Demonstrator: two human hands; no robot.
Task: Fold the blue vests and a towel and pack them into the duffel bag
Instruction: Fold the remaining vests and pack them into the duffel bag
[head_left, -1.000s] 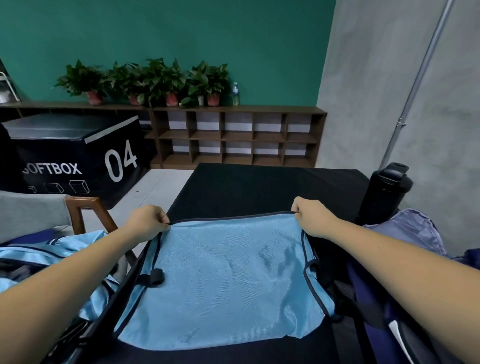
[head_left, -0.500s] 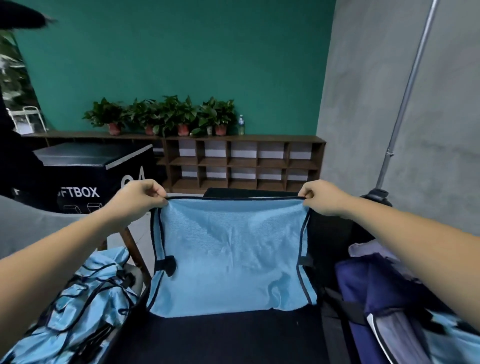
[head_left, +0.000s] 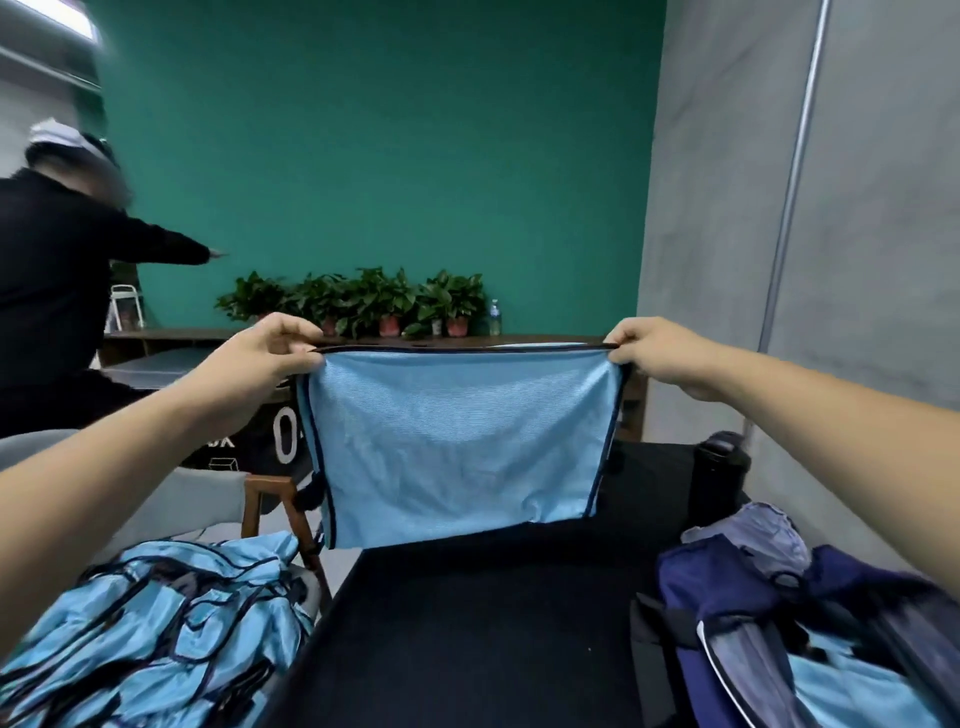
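While a person in black (head_left: 47, 291) stands blurred at the far left with one arm stuck out, the near left corner is just a messy pile of vests (head_left: 156, 634) dumped on a grey chair (head_left: 270, 499) with a wooden frame. Next over, the left hand (head_left: 265, 358) is up in the air, grip clamped on the top left corner of one vest (head_left: 457, 441), thumb and fingers pinching the dark trim. That vest hangs flat and pulled taut between both hands, light blue with navy edging. Its bottom edge sits right at the far left end of the black desk (head_left: 467, 623); honestly can't tell if it brushes it or hangs clear. Behind it, far back, there's a row of plants (head_left: 363, 301) on a low shelf against the green wall. The right hand (head_left: 660, 353) has the top right corner, grip clamped on the trim the same way. Further right a black bottle (head_left: 719, 478) stands on the desk's far end. Near right is the navy duffel (head_left: 727, 597), open, with a pale purple cloth (head_left: 753, 530) bunched at its far end and some light blue fabric showing inside at the near end.
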